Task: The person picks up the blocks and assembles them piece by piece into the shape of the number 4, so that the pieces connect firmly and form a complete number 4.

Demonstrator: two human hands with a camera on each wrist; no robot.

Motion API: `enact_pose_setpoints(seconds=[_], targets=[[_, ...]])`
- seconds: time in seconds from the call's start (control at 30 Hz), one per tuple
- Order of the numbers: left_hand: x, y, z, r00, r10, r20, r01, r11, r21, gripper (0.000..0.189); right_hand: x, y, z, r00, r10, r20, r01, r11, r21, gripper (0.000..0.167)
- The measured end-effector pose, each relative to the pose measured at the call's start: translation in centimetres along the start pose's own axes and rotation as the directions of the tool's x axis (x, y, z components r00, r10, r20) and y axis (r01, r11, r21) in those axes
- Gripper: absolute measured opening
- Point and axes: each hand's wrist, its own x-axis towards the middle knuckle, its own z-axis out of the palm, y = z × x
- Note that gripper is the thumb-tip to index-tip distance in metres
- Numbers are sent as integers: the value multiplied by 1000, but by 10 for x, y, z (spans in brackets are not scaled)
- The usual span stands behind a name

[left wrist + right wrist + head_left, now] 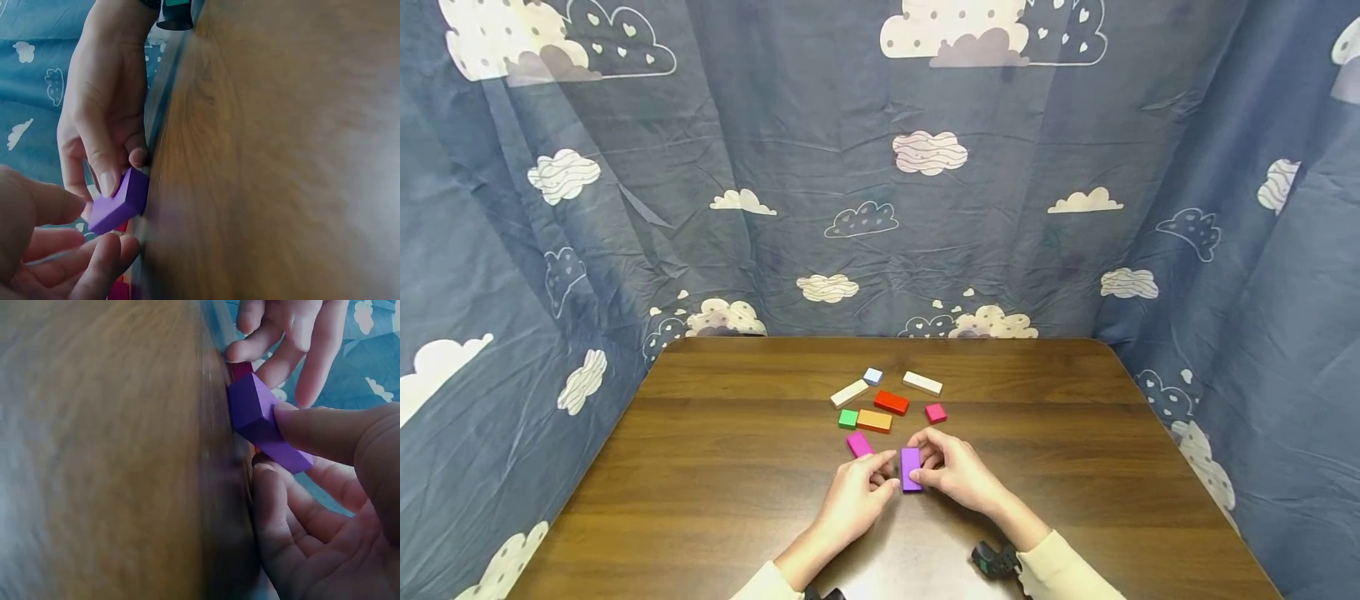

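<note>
A purple rectangular block (910, 462) is in my right hand (958, 475), pinched between thumb and fingers close over the table. In the right wrist view, the thumb presses one face of the purple block (250, 409) while fingers curl beneath it. Just left of the block is my left hand (857, 496), its fingers loosely bent and holding nothing. The left wrist view has its fingertips right beside the purple block (111, 212). A magenta block (859, 444) lies behind the left hand, partly covered by it.
Farther back on the wooden table (715, 467) lie a green block (847, 419), an orange block (875, 421), a red block (891, 403), a pink block (936, 413), a light blue block (873, 377), a cream block (849, 393) and a white block (922, 383). A cloud-patterned curtain surrounds it.
</note>
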Motion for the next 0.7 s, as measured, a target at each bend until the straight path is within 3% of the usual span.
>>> enact_pose_setpoints(seconds=[0.13, 0.3, 0.47, 0.7], targets=[[5, -2, 5, 998, -62, -13, 62, 998, 24, 44, 0, 1, 2, 1000, 17, 15, -17, 1000, -3, 34], [9, -5, 9, 996, -86, -7, 86, 996, 31, 47, 0, 2, 2, 1000, 12, -11, -13, 996, -83, 32], [11, -7, 12, 998, -68, -6, 69, 997, 37, 48, 0, 3, -1, 1000, -5, -18, 2, 987, -161, 31], [10, -10, 14, 998, -65, 3, 65, 998, 23, 46, -2, 3, -1, 1000, 13, 6, -12, 993, -119, 31]])
